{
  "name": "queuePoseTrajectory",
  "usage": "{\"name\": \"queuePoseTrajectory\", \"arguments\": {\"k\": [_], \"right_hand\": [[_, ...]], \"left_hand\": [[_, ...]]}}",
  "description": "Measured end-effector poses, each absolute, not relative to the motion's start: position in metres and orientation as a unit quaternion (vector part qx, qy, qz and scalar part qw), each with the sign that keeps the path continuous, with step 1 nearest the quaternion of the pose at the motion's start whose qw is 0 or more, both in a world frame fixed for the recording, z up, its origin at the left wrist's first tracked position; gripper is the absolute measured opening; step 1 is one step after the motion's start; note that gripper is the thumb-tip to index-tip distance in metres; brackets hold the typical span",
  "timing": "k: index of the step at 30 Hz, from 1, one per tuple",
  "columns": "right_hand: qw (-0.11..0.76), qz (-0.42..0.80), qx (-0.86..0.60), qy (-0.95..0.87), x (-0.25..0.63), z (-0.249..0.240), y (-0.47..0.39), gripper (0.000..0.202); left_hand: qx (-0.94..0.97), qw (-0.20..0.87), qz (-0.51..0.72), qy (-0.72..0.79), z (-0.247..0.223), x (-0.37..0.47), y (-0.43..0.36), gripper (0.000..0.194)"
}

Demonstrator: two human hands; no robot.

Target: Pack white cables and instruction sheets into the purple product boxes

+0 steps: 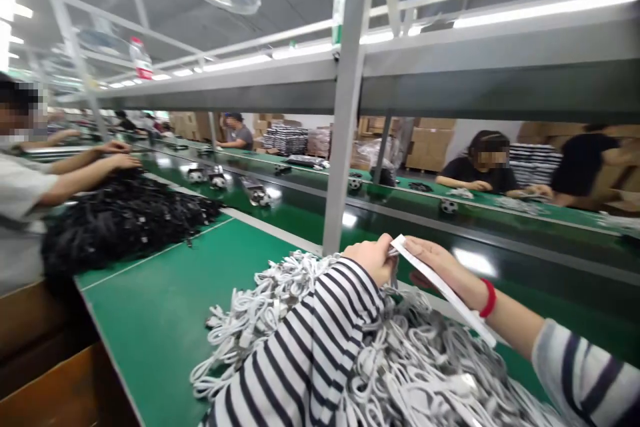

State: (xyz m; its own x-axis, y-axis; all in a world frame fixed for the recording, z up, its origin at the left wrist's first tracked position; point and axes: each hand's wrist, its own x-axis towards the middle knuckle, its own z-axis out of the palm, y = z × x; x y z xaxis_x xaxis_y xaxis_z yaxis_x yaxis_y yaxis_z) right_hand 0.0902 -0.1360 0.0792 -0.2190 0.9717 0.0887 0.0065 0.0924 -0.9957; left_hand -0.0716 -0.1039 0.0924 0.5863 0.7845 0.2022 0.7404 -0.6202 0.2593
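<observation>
left hand (373,257) pinched near end of white strip (445,290), fingers curled tight on it. right hand (440,267) held same strip, palm under it, strip running back along wrist past red band (489,298). both hands hovered over heap of white cables (400,360) on green table (160,320). co-worker's hands (117,155) sat on black cable pile (125,220) further left.

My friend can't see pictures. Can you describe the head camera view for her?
Both hands, left hand and right hand, hold a white strip above a pile of white cables on a green table. A co-worker handles black cables nearby.
</observation>
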Motion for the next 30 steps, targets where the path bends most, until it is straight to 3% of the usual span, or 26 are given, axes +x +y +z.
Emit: {"name": "queuePoseTrajectory", "arguments": {"k": [4,9,14,23,30], "right_hand": [[0.465,0.552,-0.425,-0.546,0.081,0.057,-0.13,0.044],[0.448,0.553,-0.443,-0.545,0.096,0.045,-0.132,0.047],[0.422,0.593,-0.401,-0.556,0.102,0.034,-0.124,0.041],[0.427,0.543,-0.425,-0.585,0.096,0.027,-0.125,0.042],[0.425,0.458,-0.474,-0.62,0.098,0.032,-0.138,0.043]], "left_hand": [[0.847,0.11,0.191,0.484,0.084,-0.077,-0.088,0.025],[0.815,0.267,0.284,0.429,0.066,-0.069,-0.076,0.024],[0.783,0.374,0.299,0.397,0.059,-0.065,-0.075,0.019],[0.837,0.181,0.208,0.472,0.06,-0.067,-0.075,0.027],[0.837,0.202,0.18,0.475,0.063,-0.065,-0.08,0.036]]}}
